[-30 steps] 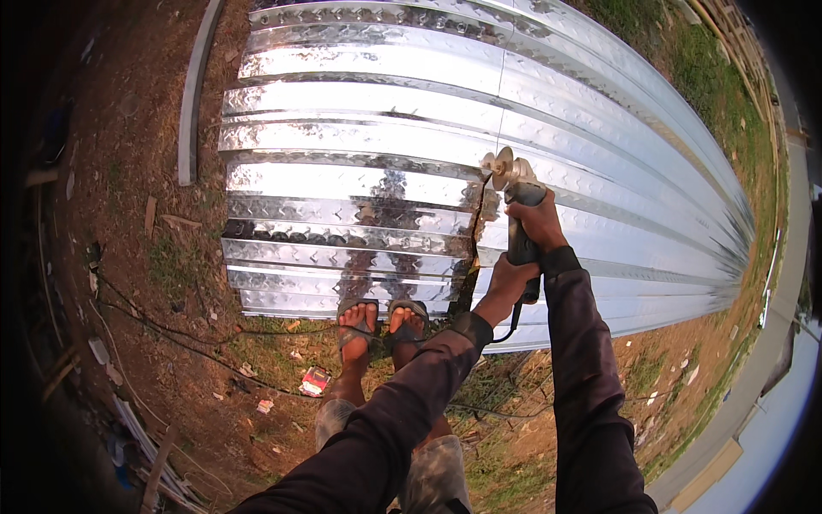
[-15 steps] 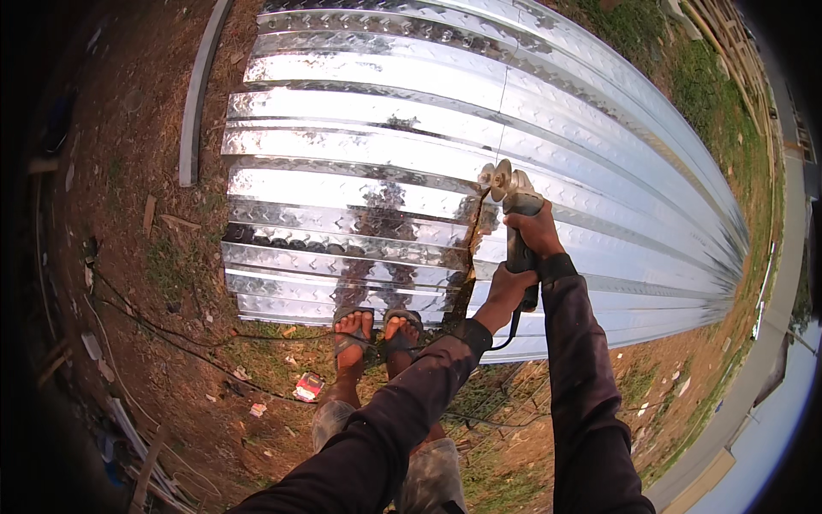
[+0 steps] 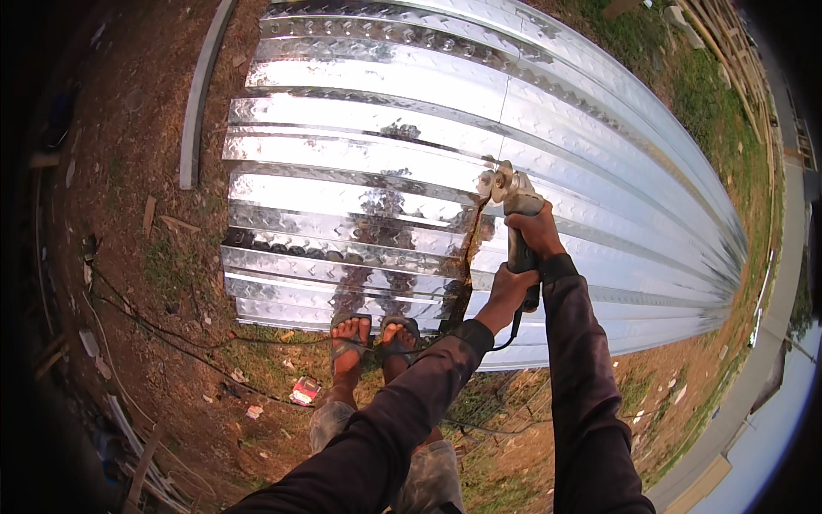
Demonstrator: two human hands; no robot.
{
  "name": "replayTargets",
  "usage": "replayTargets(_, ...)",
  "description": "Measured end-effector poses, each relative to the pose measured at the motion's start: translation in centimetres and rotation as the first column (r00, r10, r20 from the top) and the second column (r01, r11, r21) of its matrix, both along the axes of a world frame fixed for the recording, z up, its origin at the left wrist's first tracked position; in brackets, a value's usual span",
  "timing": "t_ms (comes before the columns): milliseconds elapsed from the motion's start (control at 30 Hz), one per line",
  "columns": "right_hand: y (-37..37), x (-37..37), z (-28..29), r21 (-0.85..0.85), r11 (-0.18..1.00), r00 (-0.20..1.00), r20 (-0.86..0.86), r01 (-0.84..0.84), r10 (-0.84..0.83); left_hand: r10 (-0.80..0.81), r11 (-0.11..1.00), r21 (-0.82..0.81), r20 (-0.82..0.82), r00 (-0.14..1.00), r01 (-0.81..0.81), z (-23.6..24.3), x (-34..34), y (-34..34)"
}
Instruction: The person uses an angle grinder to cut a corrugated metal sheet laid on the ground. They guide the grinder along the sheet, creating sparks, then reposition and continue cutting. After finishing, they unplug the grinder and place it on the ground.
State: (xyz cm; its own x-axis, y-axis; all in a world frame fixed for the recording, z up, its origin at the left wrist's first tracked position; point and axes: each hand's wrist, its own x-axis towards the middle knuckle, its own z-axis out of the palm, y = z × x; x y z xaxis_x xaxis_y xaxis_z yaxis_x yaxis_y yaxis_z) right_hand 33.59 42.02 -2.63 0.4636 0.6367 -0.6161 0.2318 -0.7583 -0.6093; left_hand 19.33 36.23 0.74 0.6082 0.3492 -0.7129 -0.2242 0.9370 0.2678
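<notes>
Grinder partly hidden, metal sheets cropped above

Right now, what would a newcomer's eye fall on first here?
Probably the gleaming ribbed metal sheeting across the upper middle, with a dark, jagged slit rising from near its lower edge. At the slit's top is an angle grinder, its rear in the left grip, the right grip nearer the disc. Left of the slit, sandalled feet stand at the sheeting's edge.
</notes>
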Motion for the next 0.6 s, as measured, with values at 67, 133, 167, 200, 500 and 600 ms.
replayTargets(67, 0.2, 0.1, -0.2, -0.014, 1.000, 1.000, 0.001, -0.014, 0.014, 0.017, 1.000, -0.016, 0.008, 1.000, -0.017, 0.2, 0.0, 0.3)
replayTargets(133, 0.2, 0.2, -0.2, 0.001, 1.000, 1.000, -0.003, -0.017, 0.017, 0.049, 0.998, -0.045, 0.000, 0.999, -0.049, 0.4, 0.1, 0.5)
replayTargets(167, 0.3, 0.1, -0.3, 0.007, 1.000, 1.000, -0.006, -0.019, 0.019, 0.050, 0.998, -0.041, 0.006, 0.999, -0.050, 0.4, 0.1, 0.6)
replayTargets(200, 0.4, 0.1, -0.4, 0.013, 1.000, 1.000, -0.011, -0.028, 0.028, 0.051, 0.998, -0.038, 0.013, 0.999, -0.051, 0.4, 0.0, 0.7)
replayTargets(500, 1.1, -0.3, -0.6, 0.012, 0.999, 0.999, -0.011, -0.039, 0.040, 0.063, 0.997, -0.050, -0.002, 0.998, -0.063, -0.7, 0.1, 0.7)
replayTargets(600, 0.7, 1.3, -1.2, 0.027, 0.998, 0.998, 0.012, -0.061, 0.061, 0.070, 0.997, -0.048, 0.032, 0.997, -0.068, -0.4, 0.8, 0.8)
